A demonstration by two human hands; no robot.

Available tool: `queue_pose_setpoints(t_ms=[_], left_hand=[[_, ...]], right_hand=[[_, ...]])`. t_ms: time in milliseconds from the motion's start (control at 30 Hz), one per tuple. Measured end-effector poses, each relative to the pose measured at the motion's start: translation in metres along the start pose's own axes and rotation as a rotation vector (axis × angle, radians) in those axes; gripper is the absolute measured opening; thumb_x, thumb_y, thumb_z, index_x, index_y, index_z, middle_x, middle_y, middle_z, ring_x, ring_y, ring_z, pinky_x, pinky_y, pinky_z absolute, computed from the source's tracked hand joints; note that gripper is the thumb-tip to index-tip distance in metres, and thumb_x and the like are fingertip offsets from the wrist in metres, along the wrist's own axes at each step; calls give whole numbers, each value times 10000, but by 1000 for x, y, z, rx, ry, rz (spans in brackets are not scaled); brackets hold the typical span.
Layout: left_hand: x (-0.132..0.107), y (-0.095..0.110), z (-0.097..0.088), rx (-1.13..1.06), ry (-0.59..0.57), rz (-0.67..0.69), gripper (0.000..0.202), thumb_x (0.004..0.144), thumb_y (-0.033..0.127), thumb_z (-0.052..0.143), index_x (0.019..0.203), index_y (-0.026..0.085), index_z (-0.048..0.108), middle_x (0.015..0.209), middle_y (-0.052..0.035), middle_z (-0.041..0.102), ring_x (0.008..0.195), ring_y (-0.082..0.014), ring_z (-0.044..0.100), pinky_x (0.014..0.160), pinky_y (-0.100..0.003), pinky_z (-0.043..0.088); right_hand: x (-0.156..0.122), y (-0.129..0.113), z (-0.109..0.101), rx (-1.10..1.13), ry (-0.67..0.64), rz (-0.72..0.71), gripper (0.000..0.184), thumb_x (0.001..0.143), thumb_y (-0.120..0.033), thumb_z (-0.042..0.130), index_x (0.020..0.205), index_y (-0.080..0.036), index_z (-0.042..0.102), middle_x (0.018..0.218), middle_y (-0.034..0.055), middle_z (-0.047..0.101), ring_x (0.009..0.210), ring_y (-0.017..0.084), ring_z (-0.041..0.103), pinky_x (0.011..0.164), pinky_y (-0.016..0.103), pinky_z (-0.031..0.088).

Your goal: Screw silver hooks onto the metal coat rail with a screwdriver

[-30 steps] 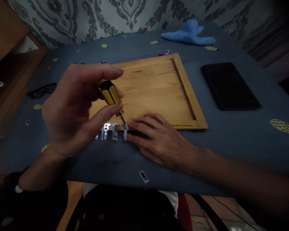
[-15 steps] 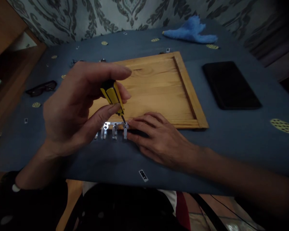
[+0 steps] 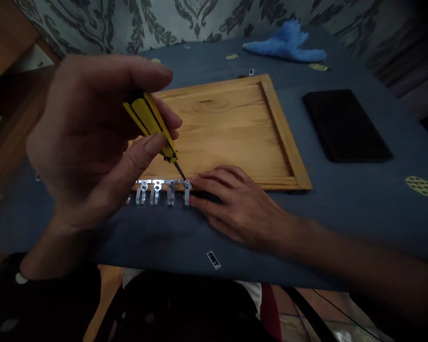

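Both hands are seen at the near edge of a rimmed wooden board (image 3: 224,130), which is laid flat on a desk (image 3: 264,270) covered in blue-grey. By the left hand (image 3: 82,137), a yellow-and-black screwdriver (image 3: 150,121) is held between thumb and curled fingers, with the forefinger stretched out above the handle's end. Its shaft is slanted down to the right, and its tip is placed at the top of the rightmost hook (image 3: 187,194) of a shiny metal hook rail (image 3: 157,185). That rail is lined up along the board's near side — its left end partly covered by the left hand. The right hand (image 3: 233,204) is laid palm down, its fingertips set at the rail's right end; whether the rail is pinched there cannot be told in such dim light. Well to the right of the board, a black tablet (image 3: 347,126) is laid flat — and beyond it a fluffy blue cloth (image 3: 288,45) is bunched.
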State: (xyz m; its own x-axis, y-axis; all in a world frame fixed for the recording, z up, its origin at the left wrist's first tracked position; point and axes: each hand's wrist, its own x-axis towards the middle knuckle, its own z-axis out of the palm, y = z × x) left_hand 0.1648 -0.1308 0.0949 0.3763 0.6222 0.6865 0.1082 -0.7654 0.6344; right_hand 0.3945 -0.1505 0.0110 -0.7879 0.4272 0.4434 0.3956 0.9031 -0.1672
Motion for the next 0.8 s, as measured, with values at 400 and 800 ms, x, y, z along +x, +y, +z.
queue_pose_setpoints(t_ms=[400,800], left_hand=[[0,1,10,203,-51,8,390,904,137,685,1227,341,607,1051,-10,660,943,-173,700,776,-328,613],[-5,-5,13,132,-31,-30,463,847,611,689,1224,345,645,1131,-42,711,1255,-330,643,933,-444,659]], right_hand=[[1,-1,-1,16,-16,18,298,976,-178,499,1206,-165,689,1297,130,671,1186,305,554,992,515,459],[2,-1,-2,0,-8,9,293,974,-173,502,1199,-155,689,1291,133,670,1186,305,555,1001,502,451]])
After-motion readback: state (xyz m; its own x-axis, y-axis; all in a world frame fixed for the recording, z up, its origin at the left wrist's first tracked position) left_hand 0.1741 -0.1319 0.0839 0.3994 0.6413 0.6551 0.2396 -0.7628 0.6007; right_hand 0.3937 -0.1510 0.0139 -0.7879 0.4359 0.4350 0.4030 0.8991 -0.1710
